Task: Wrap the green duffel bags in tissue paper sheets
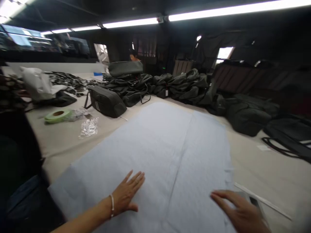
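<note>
A large pale blue sheet (150, 145) is spread over the table, with a long crease running lengthwise. My left hand (125, 195), a white bracelet at its wrist, is open with fingers stretched out over the sheet. Above the sheet's right edge is my right hand (239, 208), slightly blurred. Its fingertips come together in a pinch, and anything between them is too small to make out. Partly hidden behind this hand lies a grey flat object (256, 204) with a dark patch. A thin white strip (264, 200) lies beside it.
Dark bags (105, 101) and heaped dark bags (179, 85) line the far side; more bags (247, 113) sit at right. On the left are a green tape roll (57, 116), crumpled clear plastic (89, 127) and a white plastic bag (39, 84). A person in dark clothing (19, 155) is at far left.
</note>
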Demonstrator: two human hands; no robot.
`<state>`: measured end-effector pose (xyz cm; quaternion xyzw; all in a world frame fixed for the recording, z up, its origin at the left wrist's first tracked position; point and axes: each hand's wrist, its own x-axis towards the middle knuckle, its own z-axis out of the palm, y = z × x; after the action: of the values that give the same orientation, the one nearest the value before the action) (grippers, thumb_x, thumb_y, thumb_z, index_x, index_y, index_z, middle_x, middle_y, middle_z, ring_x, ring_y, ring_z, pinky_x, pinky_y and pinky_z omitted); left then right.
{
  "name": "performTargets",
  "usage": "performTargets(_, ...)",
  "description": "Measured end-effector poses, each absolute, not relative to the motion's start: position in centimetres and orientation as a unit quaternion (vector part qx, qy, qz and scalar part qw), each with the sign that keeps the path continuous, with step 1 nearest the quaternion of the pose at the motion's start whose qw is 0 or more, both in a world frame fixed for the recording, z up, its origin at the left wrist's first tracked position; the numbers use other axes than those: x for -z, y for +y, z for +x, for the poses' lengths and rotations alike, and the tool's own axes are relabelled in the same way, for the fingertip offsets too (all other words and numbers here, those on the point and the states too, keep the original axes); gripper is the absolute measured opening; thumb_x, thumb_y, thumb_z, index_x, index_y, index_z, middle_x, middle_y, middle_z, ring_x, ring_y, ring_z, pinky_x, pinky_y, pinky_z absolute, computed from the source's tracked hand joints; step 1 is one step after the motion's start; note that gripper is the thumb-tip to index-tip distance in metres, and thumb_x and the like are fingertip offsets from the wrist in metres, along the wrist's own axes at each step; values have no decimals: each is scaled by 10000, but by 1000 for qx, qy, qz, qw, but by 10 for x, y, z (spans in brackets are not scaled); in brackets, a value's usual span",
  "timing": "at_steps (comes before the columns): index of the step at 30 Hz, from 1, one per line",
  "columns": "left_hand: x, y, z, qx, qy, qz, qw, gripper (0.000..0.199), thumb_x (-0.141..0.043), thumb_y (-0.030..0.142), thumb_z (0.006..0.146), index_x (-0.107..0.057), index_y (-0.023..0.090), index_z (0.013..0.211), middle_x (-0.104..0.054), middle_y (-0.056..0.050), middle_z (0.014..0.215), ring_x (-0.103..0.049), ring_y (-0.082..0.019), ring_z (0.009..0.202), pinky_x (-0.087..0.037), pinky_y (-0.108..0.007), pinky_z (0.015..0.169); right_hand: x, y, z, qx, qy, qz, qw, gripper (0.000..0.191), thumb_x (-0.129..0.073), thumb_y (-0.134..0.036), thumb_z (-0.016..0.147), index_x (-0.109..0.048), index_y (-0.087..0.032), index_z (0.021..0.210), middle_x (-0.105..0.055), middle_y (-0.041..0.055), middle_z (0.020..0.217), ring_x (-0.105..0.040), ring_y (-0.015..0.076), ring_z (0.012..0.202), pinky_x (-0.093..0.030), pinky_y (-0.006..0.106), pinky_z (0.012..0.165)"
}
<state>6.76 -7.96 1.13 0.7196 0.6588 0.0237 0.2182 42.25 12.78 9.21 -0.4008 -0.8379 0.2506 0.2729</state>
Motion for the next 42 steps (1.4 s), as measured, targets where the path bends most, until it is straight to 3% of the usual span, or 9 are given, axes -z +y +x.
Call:
performTargets(4,25,-131,-12,65,633,737,226,1077,-636,698,741,-34,261,1519,-129,-126,1576,-124,-333,1455,-47,-566,1179,-15,18,296,-285,-863,-378,176,246,-751,-524,711,-712,-293,785,-733,60,935,-641,327,1041,-426,544,1025)
performTargets(9,54,-142,-27,20,607,775,174,996,-668,620,771,-120,262,1523,-213,-112,1556,-232,-330,1430,-209,-538,1172,57,-65,236,-286,-896,-332,77,1114,-813,-668,509,-340,-337,1462,-330,94,1525,-291,406,1387,-254,649,1118)
performTargets(12,57,-139,-27,-22,599,788,138,827,-656,456,853,-202,274,1520,-278,-89,1543,-300,-310,1410,-279,-533,1151,65,-75,243,-241,-906,-339,73,990,-748,-622,663,-258,-368,1485,-304,70,1534,-272,378,1399,-256,637,1124)
performTargets(16,50,-134,-31,-61,573,808,122,606,-616,291,897,-375,286,1453,-400,-69,1500,-413,-298,1351,-347,-525,1107,56,-71,245,-205,-910,-345,108,633,-676,-428,811,-429,-406,1393,-477,18,1444,-388,332,1354,-300,620,1111)
performTargets(21,26,-126,-24,-84,585,785,187,126,-595,131,877,-639,229,942,-685,-26,1013,-613,-215,969,-396,-414,991,31,-70,235,-280,-865,-399,115,233,-613,-198,815,-677,-343,985,-716,-14,1009,-604,241,1115,-239,520,1149)
performTargets(26,1,-113,-14,-71,617,720,310,169,-746,231,745,-609,198,838,-645,-31,947,-554,-237,924,-377,-359,849,13,-55,228,-374,-773,-497,122,29,-664,-230,711,-682,-236,690,-675,17,790,-609,221,875,-415,384,917)
performTargets(35,-4,-80,-33,-108,618,639,445,178,-595,338,784,-630,175,721,-616,13,715,-545,-156,714,-359,-238,644,-3,-14,229,-510,-674,-525,98,307,-572,-403,749,-655,-173,563,-556,-24,509,-546,165,597,-388,274,606)
performTargets(39,-8,-72,-43,-144,606,594,508,296,-510,423,780,-616,160,696,-534,29,622,-467,-137,619,-324,-231,563,-29,-8,251,-503,-625,-573,164,469,-513,-574,797,-709,-176,949,-707,59,969,-607,246,985,-437,333,868)
performTargets(42,-10,-70,-47,-166,593,572,541,329,-491,460,756,-581,158,660,-464,39,587,-406,-124,585,-293,-232,538,-37,-21,270,-524,-574,-602,183,714,-549,-654,730,-594,-134,1217,-603,158,1270,-546,274,1182,-423,364,974)
